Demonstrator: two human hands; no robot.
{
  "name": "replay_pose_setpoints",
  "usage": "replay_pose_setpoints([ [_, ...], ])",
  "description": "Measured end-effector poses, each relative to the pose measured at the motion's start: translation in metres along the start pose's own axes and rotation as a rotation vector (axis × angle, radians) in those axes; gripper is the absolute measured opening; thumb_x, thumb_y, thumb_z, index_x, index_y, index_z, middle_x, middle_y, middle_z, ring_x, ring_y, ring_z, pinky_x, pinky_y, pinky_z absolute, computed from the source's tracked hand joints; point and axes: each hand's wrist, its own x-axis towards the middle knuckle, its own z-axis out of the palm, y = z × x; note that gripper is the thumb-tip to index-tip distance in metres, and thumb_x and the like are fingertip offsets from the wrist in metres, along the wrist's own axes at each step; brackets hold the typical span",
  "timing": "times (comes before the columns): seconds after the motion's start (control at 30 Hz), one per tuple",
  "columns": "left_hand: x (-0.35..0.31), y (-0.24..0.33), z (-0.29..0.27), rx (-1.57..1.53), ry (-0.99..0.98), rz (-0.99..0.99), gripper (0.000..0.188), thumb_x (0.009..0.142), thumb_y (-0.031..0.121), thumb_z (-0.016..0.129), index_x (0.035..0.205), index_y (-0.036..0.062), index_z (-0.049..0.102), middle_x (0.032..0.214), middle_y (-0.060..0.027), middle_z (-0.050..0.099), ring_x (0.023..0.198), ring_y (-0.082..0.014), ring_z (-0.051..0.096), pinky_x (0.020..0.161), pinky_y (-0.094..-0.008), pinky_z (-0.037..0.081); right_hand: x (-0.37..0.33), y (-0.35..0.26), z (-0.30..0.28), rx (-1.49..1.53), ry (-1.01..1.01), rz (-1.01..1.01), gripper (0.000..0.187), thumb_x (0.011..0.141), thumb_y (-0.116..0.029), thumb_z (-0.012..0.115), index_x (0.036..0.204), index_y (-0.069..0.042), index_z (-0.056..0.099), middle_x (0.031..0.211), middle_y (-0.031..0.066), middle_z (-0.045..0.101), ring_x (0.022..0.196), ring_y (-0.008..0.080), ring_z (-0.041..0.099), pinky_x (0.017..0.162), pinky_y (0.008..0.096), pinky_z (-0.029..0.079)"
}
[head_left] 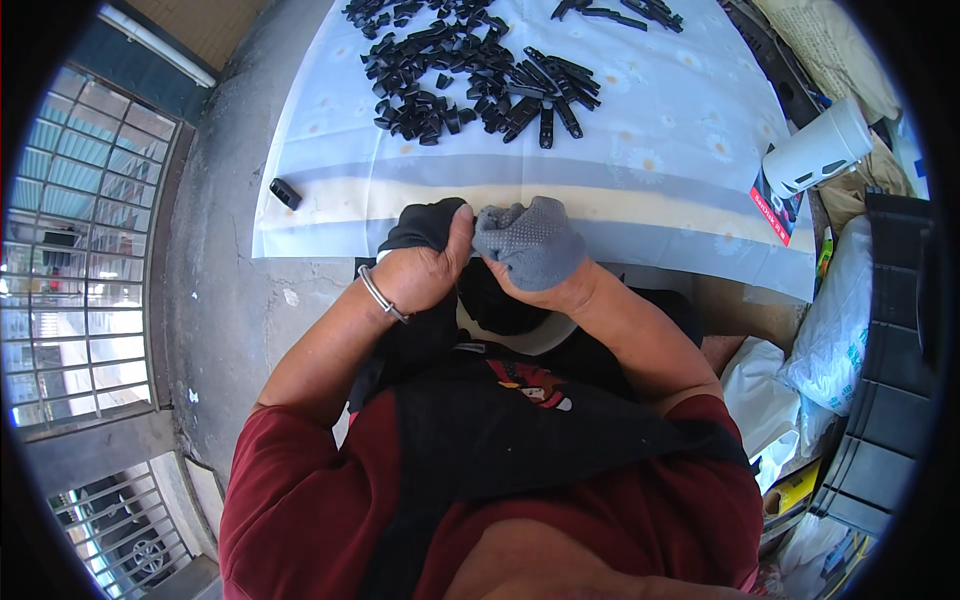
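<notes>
My left hand [418, 268], with a metal bangle [381, 297] at its wrist, is closed at the near edge of the table. A black cloth or glove [425, 224] covers its fingers, while the thumb shows bare. Right beside it my right hand [560, 290] is closed too, its fingers wrapped in a grey dotted glove [530, 238]. The two hands meet at the fingertips; whatever lies between them is hidden. Beyond them, a heap of small black plastic pieces [430, 62] lies next to longer black pieces [546, 125] on the flowered tablecloth [660, 120].
One black piece [285, 193] lies alone near the table's left edge. At right are a white cup [822, 148] lying tilted, a red and black card [770, 212], plastic bags [832, 320] and a black ridged panel [880, 370]. A barred window [85, 240] stands left.
</notes>
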Motion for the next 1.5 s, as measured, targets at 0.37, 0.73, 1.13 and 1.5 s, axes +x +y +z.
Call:
replay_pose_setpoints([
  [0.37,0.053,-0.064,-0.022,0.594,0.227,-0.075,0.024,0.083,0.025,0.051,0.097,0.0075,0.058,0.087,-0.0172,0.061,0.078,-0.0311,0.059,0.069,-0.0386,0.047,0.030,0.066,-0.029,-0.302,-0.061,0.305,0.021,0.072,-0.011,0.056,0.091,-0.013,0.065,0.101,0.0099,0.059,0.089,0.0263,0.056,0.079,0.0376,0.044],
  [0.73,0.047,-0.063,-0.005,0.677,0.217,0.102,0.021,0.076,0.020,0.060,0.094,0.0098,0.059,0.088,-0.0125,0.060,0.075,-0.0293,0.060,0.064,-0.0368,0.048,0.024,0.071,-0.018,-0.242,0.016,0.096,0.023,0.073,-0.007,0.055,0.094,-0.014,0.064,0.094,0.0072,0.061,0.087,0.0250,0.057,0.074,0.0353,0.044],
  [1.13,0.020,-0.028,0.001,0.348,0.195,0.433,0.018,0.074,0.011,0.063,0.089,0.0022,0.057,0.080,-0.0136,0.059,0.068,-0.0288,0.058,0.060,-0.0352,0.048,0.024,0.034,-0.011,0.294,0.022,0.152,0.020,0.075,-0.021,0.060,0.085,-0.004,0.059,0.075,0.0153,0.058,0.068,0.0346,0.054,0.061,0.0406,0.043],
  [1.5,0.036,-0.028,0.017,-0.775,0.019,-0.545,0.041,0.088,0.041,0.046,0.080,0.0038,0.060,0.057,0.0005,0.050,0.045,-0.0085,0.044,0.040,-0.0222,0.034,0.027,0.039,0.003,0.374,0.153,0.150,0.024,0.079,-0.025,0.059,0.089,-0.003,0.059,0.079,0.0123,0.060,0.072,0.0301,0.055,0.065,0.0393,0.042],
])
